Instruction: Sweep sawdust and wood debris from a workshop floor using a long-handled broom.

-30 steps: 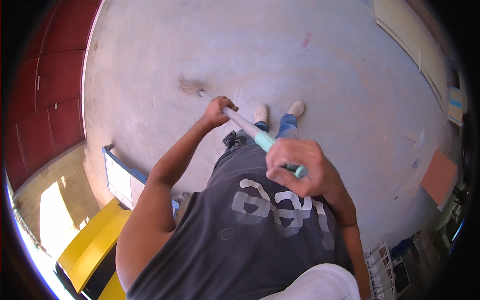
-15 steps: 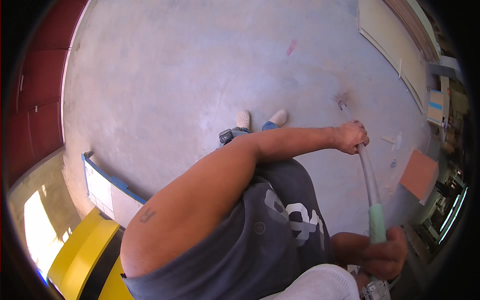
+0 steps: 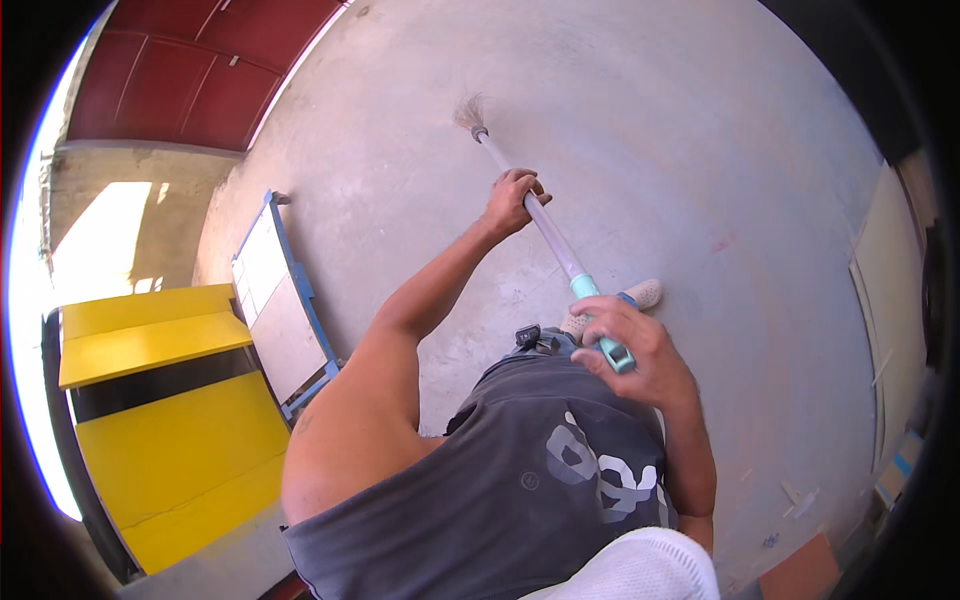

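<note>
A long broom with a pale pole runs slantwise in front of me, its thin bristles on the concrete floor ahead. Partway down the pole, my left hand is closed around it, arm stretched forward. Close to my body, my right hand curls around the light green grip at the broom's top end. The tip of that grip pokes out below the fingers. My shoes show just beyond the grip.
Left of me stand a blue-framed white panel and a yellow piece of furniture. A dark red door is at the far left. Pale boards lean at the right, with a reddish-brown panel at the lower right.
The broom has swung from my right side across to the front left, both hands still on it. My view has turned, so the yellow furniture and red door now show more fully.
</note>
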Action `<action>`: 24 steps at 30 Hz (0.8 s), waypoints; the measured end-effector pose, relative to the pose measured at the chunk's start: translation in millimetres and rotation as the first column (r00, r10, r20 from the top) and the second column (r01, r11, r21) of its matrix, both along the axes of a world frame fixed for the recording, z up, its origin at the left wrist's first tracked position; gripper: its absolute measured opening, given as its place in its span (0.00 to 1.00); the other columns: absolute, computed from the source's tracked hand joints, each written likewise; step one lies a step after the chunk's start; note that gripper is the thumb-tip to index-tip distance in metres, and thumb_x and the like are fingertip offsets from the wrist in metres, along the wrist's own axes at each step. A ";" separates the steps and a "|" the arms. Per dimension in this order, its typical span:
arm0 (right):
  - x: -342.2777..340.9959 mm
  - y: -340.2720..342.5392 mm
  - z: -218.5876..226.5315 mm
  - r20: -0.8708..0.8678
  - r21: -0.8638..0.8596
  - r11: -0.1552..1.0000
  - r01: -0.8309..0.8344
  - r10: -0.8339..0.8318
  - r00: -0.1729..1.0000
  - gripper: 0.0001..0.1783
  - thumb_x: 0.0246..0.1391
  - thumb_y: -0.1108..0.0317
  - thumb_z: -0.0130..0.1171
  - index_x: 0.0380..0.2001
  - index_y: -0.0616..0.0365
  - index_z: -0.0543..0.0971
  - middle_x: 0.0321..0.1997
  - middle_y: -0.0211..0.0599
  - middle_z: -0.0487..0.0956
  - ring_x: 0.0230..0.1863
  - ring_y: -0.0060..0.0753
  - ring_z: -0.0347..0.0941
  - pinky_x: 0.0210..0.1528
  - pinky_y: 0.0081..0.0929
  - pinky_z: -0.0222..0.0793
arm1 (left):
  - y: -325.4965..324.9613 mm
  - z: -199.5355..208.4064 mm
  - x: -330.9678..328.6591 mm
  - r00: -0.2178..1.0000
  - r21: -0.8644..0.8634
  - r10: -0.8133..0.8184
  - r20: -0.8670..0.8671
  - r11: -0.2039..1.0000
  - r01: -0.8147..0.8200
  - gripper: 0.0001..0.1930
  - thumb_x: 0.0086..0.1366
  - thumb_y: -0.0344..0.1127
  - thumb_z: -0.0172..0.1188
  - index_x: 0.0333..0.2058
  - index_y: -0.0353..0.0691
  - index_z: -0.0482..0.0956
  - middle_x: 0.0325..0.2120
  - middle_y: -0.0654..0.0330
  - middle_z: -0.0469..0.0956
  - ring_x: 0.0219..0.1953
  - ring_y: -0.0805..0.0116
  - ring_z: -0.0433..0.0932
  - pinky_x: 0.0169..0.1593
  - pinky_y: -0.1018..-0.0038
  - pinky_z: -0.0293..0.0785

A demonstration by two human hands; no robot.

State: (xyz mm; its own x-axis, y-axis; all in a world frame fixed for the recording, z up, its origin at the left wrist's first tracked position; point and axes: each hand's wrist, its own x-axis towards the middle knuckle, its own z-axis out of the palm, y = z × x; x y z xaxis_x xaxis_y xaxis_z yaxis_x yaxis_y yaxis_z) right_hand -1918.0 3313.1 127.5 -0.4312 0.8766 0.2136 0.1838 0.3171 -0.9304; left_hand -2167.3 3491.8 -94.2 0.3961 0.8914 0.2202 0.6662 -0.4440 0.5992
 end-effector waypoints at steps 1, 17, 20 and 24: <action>-2.9 16.9 -14.1 0.039 -0.005 1.000 -0.007 0.007 0.999 0.13 0.47 0.69 0.69 0.29 0.60 0.73 0.49 0.40 0.79 0.37 0.41 0.79 0.38 0.32 0.75 | 10.5 -10.8 -11.4 0.993 -0.037 0.099 -0.056 0.994 -0.101 0.14 0.56 0.43 0.68 0.34 0.40 0.79 0.48 0.40 0.75 0.53 0.42 0.72 0.57 0.54 0.68; 146.1 59.2 86.7 0.351 0.231 0.939 0.253 -0.323 0.879 0.20 0.47 0.58 0.69 0.17 0.56 0.70 0.17 0.33 0.70 0.16 0.31 0.68 0.16 0.27 0.52 | -28.9 -18.3 422.3 0.663 -0.340 -0.617 0.424 0.570 0.748 0.15 0.54 0.49 0.67 0.31 0.44 0.81 0.34 0.52 0.79 0.42 0.49 0.77 0.48 0.59 0.73; 163.4 72.3 133.3 0.361 0.420 0.814 0.401 -0.555 0.750 0.22 0.47 0.56 0.70 0.15 0.52 0.69 0.17 0.28 0.72 0.14 0.27 0.65 0.15 0.28 0.44 | -25.3 49.2 483.0 0.507 -0.075 -0.799 0.323 0.512 0.855 0.12 0.50 0.47 0.67 0.32 0.50 0.82 0.33 0.56 0.79 0.45 0.51 0.76 0.50 0.58 0.71; 234.4 33.8 187.9 0.313 0.768 0.578 0.276 -0.715 0.626 0.22 0.50 0.57 0.64 0.15 0.51 0.63 0.11 0.27 0.67 0.11 0.29 0.61 0.21 0.29 0.48 | -1.9 116.2 504.5 0.468 0.165 -0.799 0.378 0.555 0.815 0.11 0.48 0.45 0.66 0.29 0.48 0.81 0.30 0.58 0.79 0.45 0.52 0.75 0.50 0.57 0.70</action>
State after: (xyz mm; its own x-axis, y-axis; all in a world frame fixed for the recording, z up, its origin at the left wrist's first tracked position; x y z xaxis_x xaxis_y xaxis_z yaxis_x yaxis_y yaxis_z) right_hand -1683.5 3346.8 315.4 -0.1840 0.7303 0.6579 0.8815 0.4187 -0.2183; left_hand -1662.8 3489.9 22.0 0.8364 0.2294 0.4978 -0.2552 -0.6408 0.7241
